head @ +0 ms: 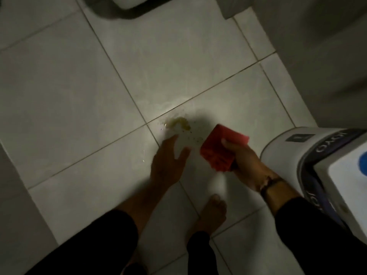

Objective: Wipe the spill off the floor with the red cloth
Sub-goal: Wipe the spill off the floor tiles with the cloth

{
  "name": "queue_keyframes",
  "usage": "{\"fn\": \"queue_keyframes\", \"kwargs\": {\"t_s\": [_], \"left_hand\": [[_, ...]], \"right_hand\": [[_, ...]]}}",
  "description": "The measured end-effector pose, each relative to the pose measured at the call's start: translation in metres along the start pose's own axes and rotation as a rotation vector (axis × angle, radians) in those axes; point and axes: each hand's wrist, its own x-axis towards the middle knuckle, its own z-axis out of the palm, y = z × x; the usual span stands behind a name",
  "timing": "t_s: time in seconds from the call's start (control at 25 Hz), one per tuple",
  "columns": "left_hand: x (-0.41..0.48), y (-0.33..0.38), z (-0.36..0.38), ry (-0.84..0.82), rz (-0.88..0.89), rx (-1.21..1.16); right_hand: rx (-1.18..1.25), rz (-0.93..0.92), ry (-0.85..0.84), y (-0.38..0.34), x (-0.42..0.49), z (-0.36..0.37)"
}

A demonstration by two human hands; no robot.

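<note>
A yellowish spill (177, 123) with small dark specks lies on the pale tiled floor (79, 96), where two grout lines cross. My right hand (241, 159) holds a folded red cloth (220, 147) just right of the spill, slightly above the floor. My left hand (168, 159) hovers with fingers spread, just below and left of the spill, holding nothing. A small wet glint (142, 160) shows on the tile left of that hand.
A white container with a blue spot and dark lettering (317, 155) stands close on the right. A white fixture (317, 56) fills the upper right. A dark-edged object (129, 6) sits at the top. My bare foot (213, 213) is under the hands.
</note>
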Motion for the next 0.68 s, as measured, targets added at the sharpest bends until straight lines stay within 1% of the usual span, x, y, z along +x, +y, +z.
{"fn": "queue_keyframes", "kwargs": {"t_s": [0.08,0.12,0.16,0.2,0.28,0.32,0.36,0.44,0.48,0.52,0.56,0.6,0.68], "left_hand": [[0.028,-0.076,-0.003,0.029,-0.038,0.306],[0.039,-0.110,-0.003,0.034,-0.061,0.416],[0.051,-0.140,0.000,0.059,-0.072,0.477],[0.063,-0.161,0.004,0.105,-0.061,0.504],[0.087,-0.190,0.018,0.203,0.019,0.520],[0.099,-0.201,0.025,0.231,0.062,0.538],[0.109,-0.212,0.031,0.241,0.095,0.560],[0.124,-0.235,0.045,0.266,0.132,0.581],[0.129,-0.249,0.051,0.295,0.158,0.579],[0.132,-0.260,0.055,0.335,0.195,0.582],[0.134,-0.266,0.058,0.380,0.226,0.590],[0.139,-0.271,0.061,0.415,0.245,0.601],[0.142,-0.273,0.060,0.419,0.247,0.591]], "right_hand": [[-0.155,-0.123,0.065,-0.005,0.042,0.011],[-0.251,-0.185,0.101,-0.009,0.064,0.017],[-0.341,-0.242,0.147,-0.014,0.085,0.022],[-0.411,-0.294,0.183,-0.020,0.105,0.024],[-0.530,-0.387,0.209,-0.026,0.149,0.025],[-0.596,-0.423,0.221,-0.026,0.173,0.027],[-0.668,-0.455,0.273,-0.024,0.196,0.029],[-0.813,-0.507,0.491,-0.019,0.235,0.031],[-0.886,-0.512,0.575,-0.015,0.252,0.032],[-0.982,-0.509,0.618,-0.010,0.264,0.032],[-1.107,-0.512,0.613,-0.002,0.275,0.035],[-1.230,-0.517,0.570,0.008,0.288,0.041],[-1.383,-0.519,0.507,0.034,0.303,0.056]]}}
